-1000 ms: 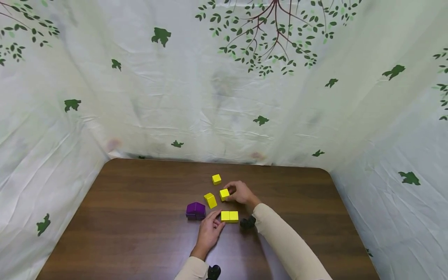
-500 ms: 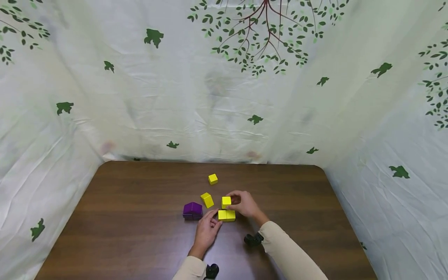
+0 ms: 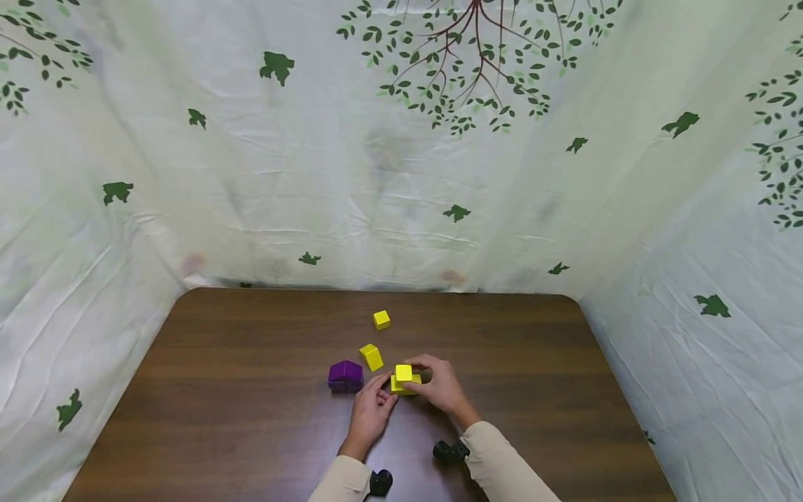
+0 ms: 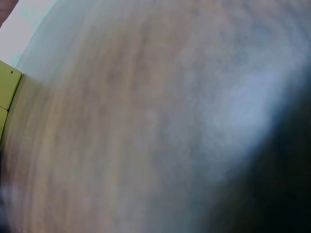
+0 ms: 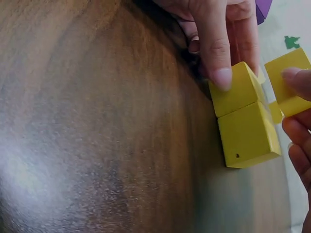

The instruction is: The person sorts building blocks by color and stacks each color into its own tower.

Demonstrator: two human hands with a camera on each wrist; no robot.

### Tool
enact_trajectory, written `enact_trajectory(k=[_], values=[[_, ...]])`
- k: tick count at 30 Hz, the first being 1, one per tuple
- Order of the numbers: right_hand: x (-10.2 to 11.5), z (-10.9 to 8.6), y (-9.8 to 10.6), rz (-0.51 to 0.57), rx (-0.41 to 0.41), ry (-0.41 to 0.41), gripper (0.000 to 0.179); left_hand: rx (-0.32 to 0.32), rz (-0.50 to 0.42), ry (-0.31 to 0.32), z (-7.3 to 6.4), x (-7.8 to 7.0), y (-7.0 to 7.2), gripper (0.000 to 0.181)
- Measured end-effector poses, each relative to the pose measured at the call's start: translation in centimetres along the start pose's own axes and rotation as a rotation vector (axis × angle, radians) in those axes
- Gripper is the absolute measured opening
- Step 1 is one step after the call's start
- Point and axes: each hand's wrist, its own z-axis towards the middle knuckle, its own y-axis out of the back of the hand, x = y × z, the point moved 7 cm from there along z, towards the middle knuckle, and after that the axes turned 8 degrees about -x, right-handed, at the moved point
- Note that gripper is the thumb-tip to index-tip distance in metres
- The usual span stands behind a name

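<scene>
Between thumb and fingers, my right hand (image 3: 442, 389) holds a yellow cube (image 3: 403, 372) just above a pair of yellow cubes (image 5: 245, 126) set side by side. Whether the held cube touches the pair is unclear. My left hand (image 3: 369, 418) pinches the pair's left end; in the right wrist view its thumb (image 5: 222, 77) lies on the near face, with other fingers on the far side. Only part of a yellow cube (image 4: 7, 87) shows at the left edge of the left wrist view, which is mostly blurred.
Left of the pair sits a purple block shape (image 3: 346, 376). A tilted-looking yellow block (image 3: 371, 357) and a separate yellow cube (image 3: 381, 320) lie farther back on the brown table (image 3: 251, 432). A leaf-printed white cloth (image 3: 351, 174) hangs behind.
My right hand has brought its yellow cube toward me, from behind the pair to over it. My left hand has stayed at the pair's left end.
</scene>
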Motion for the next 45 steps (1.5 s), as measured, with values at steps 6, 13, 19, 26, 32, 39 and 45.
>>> enact_trajectory(k=[6, 13, 19, 26, 32, 39, 45], values=[[-0.21, -0.44, -0.32, -0.012, -0.001, 0.004, 0.037, -0.016, -0.016, -0.046, 0.01, -0.29, 0.03, 0.044], [-0.23, -0.45, -0.63, -0.001, -0.003, 0.019, 0.037, -0.033, -0.019, -0.067, 0.08, -0.04, 0.03, 0.043], [-0.12, -0.45, -0.67, 0.004, -0.016, 0.032, 0.038, -0.030, -0.023, -0.076, 0.10, -0.10, 0.03, 0.042], [-0.34, -0.43, -0.79, -0.011, -0.019, 0.025, 0.036, -0.030, -0.015, -0.070, 0.08, -0.13, 0.04, 0.042], [-0.36, -0.38, -0.79, -0.007, -0.019, 0.027, 0.037, -0.025, 0.003, -0.066, 0.11, -0.10, -0.03, 0.042], [-0.54, -0.39, -0.87, -0.011, -0.010, -0.005, 0.037, -0.017, 0.012, -0.059, 0.06, -0.14, -0.02, 0.043], [-0.38, -0.42, -0.79, -0.002, -0.014, 0.009, 0.040, -0.019, -0.001, -0.063, 0.09, -0.17, 0.04, 0.043]])
